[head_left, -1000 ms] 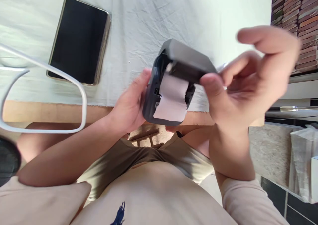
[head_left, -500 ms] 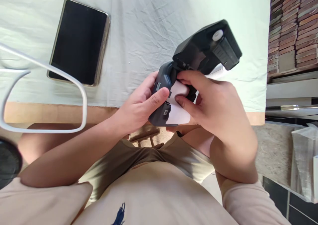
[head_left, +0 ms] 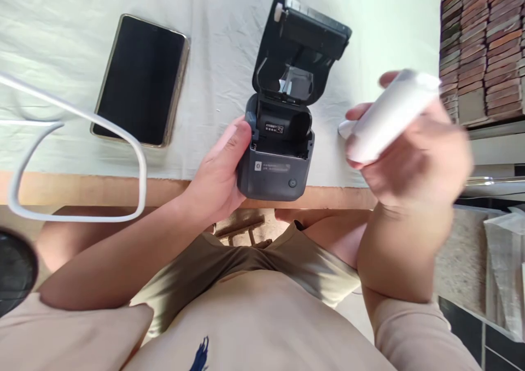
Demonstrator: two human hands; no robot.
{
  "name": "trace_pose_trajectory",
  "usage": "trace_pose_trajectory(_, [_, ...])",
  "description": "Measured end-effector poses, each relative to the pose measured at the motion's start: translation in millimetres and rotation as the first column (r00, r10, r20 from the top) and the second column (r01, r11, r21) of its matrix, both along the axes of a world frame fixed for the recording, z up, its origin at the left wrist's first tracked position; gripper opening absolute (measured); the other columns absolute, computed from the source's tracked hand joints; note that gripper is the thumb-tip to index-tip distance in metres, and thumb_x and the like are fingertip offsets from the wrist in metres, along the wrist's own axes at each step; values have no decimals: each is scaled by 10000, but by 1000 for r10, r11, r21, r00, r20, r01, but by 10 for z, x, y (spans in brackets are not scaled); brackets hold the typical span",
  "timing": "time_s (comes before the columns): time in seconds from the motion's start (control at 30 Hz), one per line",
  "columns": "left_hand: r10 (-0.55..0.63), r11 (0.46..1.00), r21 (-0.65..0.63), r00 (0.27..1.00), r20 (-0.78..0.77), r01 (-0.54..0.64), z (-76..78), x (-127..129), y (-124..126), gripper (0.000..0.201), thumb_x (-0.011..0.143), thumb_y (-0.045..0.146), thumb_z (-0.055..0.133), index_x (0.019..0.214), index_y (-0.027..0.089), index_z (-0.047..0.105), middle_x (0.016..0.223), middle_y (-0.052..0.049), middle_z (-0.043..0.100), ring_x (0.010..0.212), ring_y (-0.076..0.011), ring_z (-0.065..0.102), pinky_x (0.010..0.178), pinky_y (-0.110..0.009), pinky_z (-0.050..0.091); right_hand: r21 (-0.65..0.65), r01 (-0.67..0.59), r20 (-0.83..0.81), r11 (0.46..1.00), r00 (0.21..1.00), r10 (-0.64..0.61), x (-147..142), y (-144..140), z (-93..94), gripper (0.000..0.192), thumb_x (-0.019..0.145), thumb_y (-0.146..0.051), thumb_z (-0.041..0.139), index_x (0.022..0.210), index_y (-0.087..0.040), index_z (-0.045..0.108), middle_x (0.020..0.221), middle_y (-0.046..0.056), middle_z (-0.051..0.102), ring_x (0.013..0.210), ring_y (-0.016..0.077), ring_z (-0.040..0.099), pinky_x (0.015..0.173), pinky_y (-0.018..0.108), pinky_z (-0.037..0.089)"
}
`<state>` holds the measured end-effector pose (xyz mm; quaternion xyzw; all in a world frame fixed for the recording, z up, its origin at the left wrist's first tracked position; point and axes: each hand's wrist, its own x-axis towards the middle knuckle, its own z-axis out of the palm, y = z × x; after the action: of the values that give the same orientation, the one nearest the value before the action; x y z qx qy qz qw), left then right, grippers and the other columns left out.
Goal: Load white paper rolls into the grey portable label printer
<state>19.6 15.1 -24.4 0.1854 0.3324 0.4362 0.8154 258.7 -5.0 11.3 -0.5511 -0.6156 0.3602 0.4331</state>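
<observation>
A small dark grey printer (head_left: 274,169) sits at the table's near edge, its lid (head_left: 301,43) swung fully open toward the far side and its roll bay bare. My left hand (head_left: 219,169) grips the printer's left side, thumb at the bay's rim. My right hand (head_left: 414,152) is raised to the right of the printer, blurred, holding a white paper roll (head_left: 389,114) clear of the bay.
A black phone (head_left: 141,78) lies face up on the white cloth (head_left: 61,43) at the left. A white cable (head_left: 82,125) loops over the table edge at the far left. Stacked bricks (head_left: 484,37) stand at the right.
The lid went from half shut to fully open. My right hand lifted the paper roll out of the bay and moved right. The printer now rests flat at the table edge.
</observation>
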Motion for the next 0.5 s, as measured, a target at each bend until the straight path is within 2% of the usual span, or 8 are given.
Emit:
trace_pose_trajectory(0.03, [4,1000,-10,1000,3,-4,0,0,5,294,1160,389,520,1225,183,720,1140,-53,794,1070,-222,795,897,-320,663,14,29,-85,999,996,-27,-8,49,-76,477,931,-671,753,1291,-376,651,1003,-7,741,627,149,661,440,272,511])
trace_pose_trajectory(0.1, [14,1000,-16,1000,6,-14,-5,-5,4,290,1158,381,533,1205,180,737,1153,-48,799,1094,-216,795,953,-320,648,79,55,-147,995,988,-43,-59,118,-209,287,948,-448,822,1169,-335,678,915,-32,712,690,132,692,558,255,589])
trace_pose_trajectory(0.17, [35,999,-9,999,2,-35,-12,-12,-9,251,1143,358,580,1192,179,749,1153,-36,808,1109,-200,787,1018,-312,621,182,41,-72,982,997,-28,-103,152,-316,216,960,-348,815,1116,-313,669,951,-22,710,817,144,727,696,283,644])
trace_pose_trajectory(0.27, [36,999,25,999,6,-36,-11,-15,-32,208,1112,338,642,1170,174,755,1105,-23,830,1056,-182,777,1100,-329,587,296,8,165,955,985,-59,-95,159,-444,250,973,-389,791,1179,-310,672,1144,34,723,1072,216,739,858,383,675])
trace_pose_trajectory(0.33, [22,999,47,1000,4,-22,-5,-14,-39,214,1102,343,655,1163,165,755,1043,-28,837,1036,-190,781,1131,-348,573,291,-3,299,957,950,-88,-74,146,-505,323,990,-423,758,1277,-314,656,1231,57,729,1176,260,731,955,456,668])
trace_pose_trajectory(0.43, [21,998,51,1000,4,-21,11,-16,-36,241,1103,353,656,1205,156,751,1000,-43,829,1130,-228,787,1179,-376,546,196,-2,423,981,903,-83,-80,99,-496,401,986,-425,744,1347,-311,612,1182,49,763,1090,270,758,968,487,652])
trace_pose_trajectory(0.5, [25,999,37,1000,0,-25,24,-18,-28,248,1116,350,637,1222,153,744,1026,-47,826,1144,-227,788,1171,-372,552,242,37,441,970,886,-143,-90,52,-397,433,986,-442,730,1375,-326,580,1212,56,757,1110,277,759,933,477,646])
